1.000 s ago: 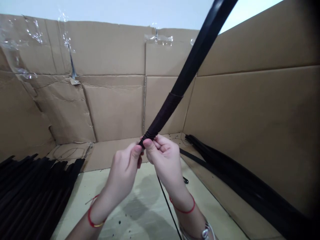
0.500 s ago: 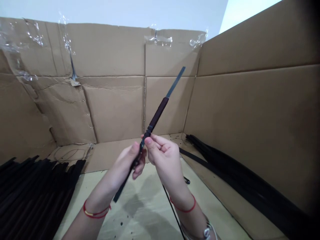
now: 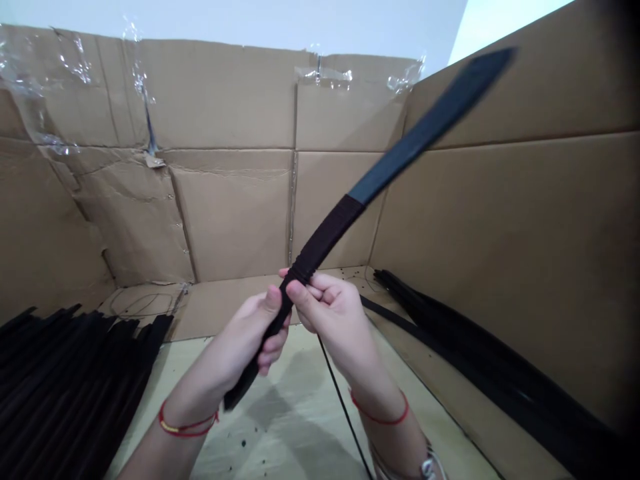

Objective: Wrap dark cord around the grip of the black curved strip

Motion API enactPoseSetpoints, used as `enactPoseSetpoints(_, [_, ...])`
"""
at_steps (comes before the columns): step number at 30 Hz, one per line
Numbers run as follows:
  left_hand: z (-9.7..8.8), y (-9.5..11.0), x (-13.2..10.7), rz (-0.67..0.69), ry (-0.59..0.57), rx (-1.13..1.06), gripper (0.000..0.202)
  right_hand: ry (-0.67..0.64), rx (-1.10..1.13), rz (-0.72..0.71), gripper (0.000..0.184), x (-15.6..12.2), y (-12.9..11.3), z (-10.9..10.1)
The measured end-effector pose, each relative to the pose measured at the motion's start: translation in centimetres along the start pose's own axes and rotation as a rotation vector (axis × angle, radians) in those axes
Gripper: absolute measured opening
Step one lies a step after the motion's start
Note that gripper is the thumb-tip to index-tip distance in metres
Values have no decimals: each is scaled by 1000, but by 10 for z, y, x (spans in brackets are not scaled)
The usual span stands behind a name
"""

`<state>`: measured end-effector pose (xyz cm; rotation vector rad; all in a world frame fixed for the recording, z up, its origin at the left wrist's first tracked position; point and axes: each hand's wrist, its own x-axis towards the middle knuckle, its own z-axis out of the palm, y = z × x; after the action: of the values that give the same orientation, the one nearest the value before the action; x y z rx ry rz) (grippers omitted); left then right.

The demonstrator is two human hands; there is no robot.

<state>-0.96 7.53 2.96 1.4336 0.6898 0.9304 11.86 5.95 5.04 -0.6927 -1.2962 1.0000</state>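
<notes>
My left hand (image 3: 253, 337) is wrapped round the lower part of a long flat black strip (image 3: 400, 150) that slants up to the right. A band of dark cord wrapping (image 3: 325, 240) covers the strip's middle. My right hand (image 3: 333, 313) pinches the strip at the lower end of that wrapping, thumb on top. A thin black cord (image 3: 343, 400) hangs from my hands down toward me. Both wrists wear red string bracelets.
A pile of black strips (image 3: 65, 387) lies at the left on the pale tabletop (image 3: 285, 427). More black strips (image 3: 480, 363) lie along the right cardboard wall (image 3: 525, 253). Cardboard panels (image 3: 225, 207) with clear tape enclose the back and sides.
The strip has turned in my hands: its flat face shows now, wider and longer toward the upper right. My left hand has slid down to grip the strip's lower part.
</notes>
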Motion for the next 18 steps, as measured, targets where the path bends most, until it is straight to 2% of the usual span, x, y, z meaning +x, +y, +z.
enactPoseSetpoints(1, [-1,2,-2,-65,-121,-68,61,-36,13,21,32,1,-1,-1])
enactPoseSetpoints(2, [-1,3,-4,-68,-187,-94,61,-39,25,20,32,1,-1,-1])
enactPoseSetpoints(3, [0,4,-5,-17,-166,-53,58,-2,36,-4,30,1,-1,-1])
enactPoseSetpoints(5, [2,5,-6,158,77,175,48,124,64,-74,26,2,0,-2])
enactPoseSetpoints(6, [3,4,-6,233,210,302,44,154,81,-84,26,2,0,-3])
enactPoseSetpoints(7, [4,3,-6,273,280,380,41,135,102,-70,26,2,1,-5])
enactPoseSetpoints(8, [5,2,-6,263,255,385,41,65,119,-33,26,2,0,-7])
enactPoseSetpoints(10, [6,0,-6,144,0,218,49,-105,115,42,29,0,-1,-10])
enactPoseSetpoints(11, [7,-2,-5,91,-118,128,54,-128,86,45,29,-1,-2,-11])
enactPoseSetpoints(12, [8,-3,-4,76,-149,90,56,-86,45,14,29,-2,-3,-10])
enactPoseSetpoints(13, [10,-4,-3,109,-79,118,55,-7,5,-33,28,-3,-2,-9])
enactPoseSetpoints(14, [12,-5,-2,175,55,192,51,77,-21,-78,28,-3,-2,-8])
enactPoseSetpoints(15, [14,-6,-1,245,191,259,46,116,-25,-100,28,-2,-1,-7])
enactPoseSetpoints(16, [16,-5,0,279,268,273,43,90,-9,-88,28,-1,0,-6])
enactPoseSetpoints(17, [17,-5,0,263,268,219,42,13,17,-55,30,0,2,-6])
enactPoseSetpoints(18, [17,-4,0,201,187,111,43,-82,39,-14,31,2,2,-8])
